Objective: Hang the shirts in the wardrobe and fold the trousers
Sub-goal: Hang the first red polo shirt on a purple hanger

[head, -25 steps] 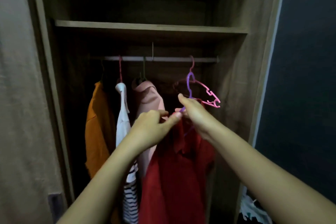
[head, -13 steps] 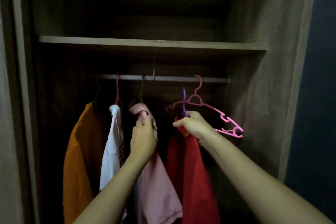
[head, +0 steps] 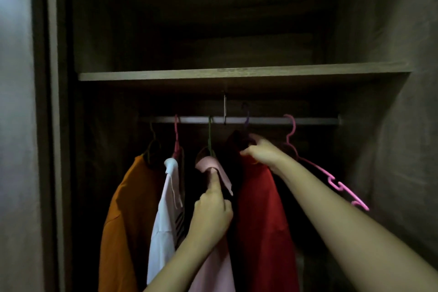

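Observation:
A red shirt hangs on a purple hanger whose hook crosses the wardrobe rail. My right hand grips the hanger's neck and the red collar just under the rail. To its left hang a pink shirt, a white shirt and an orange shirt. My left hand holds the pink shirt, one straight digit pressed on its collar and the other fingers curled at the fabric below.
An empty pink hanger hangs tilted on the rail right of my right arm. A wooden shelf runs above the rail. The wardrobe's side walls close in left and right. Free rail shows between the red shirt and the pink hanger.
My right hand has lifted the red shirt's purple hanger up to the rail. My left hand has slid down the pink shirt's collar. The camera has tilted upward.

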